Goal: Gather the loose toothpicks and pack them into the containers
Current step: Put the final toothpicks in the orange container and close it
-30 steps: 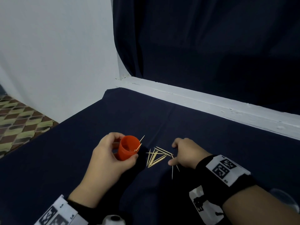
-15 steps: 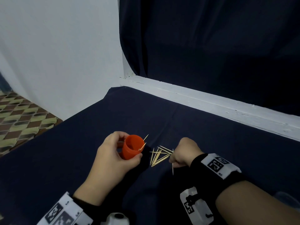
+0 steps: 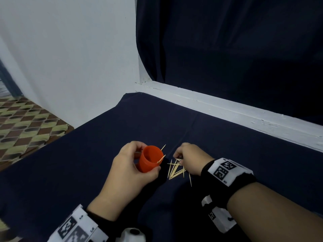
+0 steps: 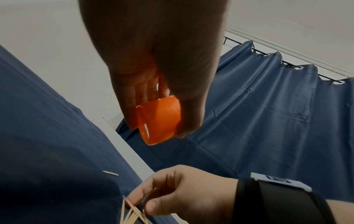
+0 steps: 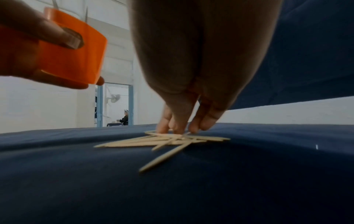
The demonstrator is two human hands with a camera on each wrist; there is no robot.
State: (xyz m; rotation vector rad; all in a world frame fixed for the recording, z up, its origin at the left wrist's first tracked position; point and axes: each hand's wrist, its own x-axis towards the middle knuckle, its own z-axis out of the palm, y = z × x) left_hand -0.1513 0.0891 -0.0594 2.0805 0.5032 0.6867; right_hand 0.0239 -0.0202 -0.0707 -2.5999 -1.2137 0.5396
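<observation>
Left hand holds the orange container while the right hand works at the toothpick pile

The left hand point(image 3: 132, 167) has thumb and fingers curled round the orange container point(image 3: 149, 160), held tilted just above the dark blue cloth of the tabletop point(image 3: 244, 154), its open mouth facing about 2 o'clock; two toothpick tips point(image 3: 161, 158) poke out past its rim. At 3 o'clock of the container, just beside it, the loose toothpicks point(image 3: 175, 169) lie crossed in a small heap on the cloth, with one stray toothpick point(image 3: 190, 179) at the heap's 4 o'clock. The right hand point(image 3: 191, 158) is bent down over the heap, its fingertips point(image 5: 180, 128) bunched and touching the top sticks; whether they actually pinch one I cannot tell
</observation>
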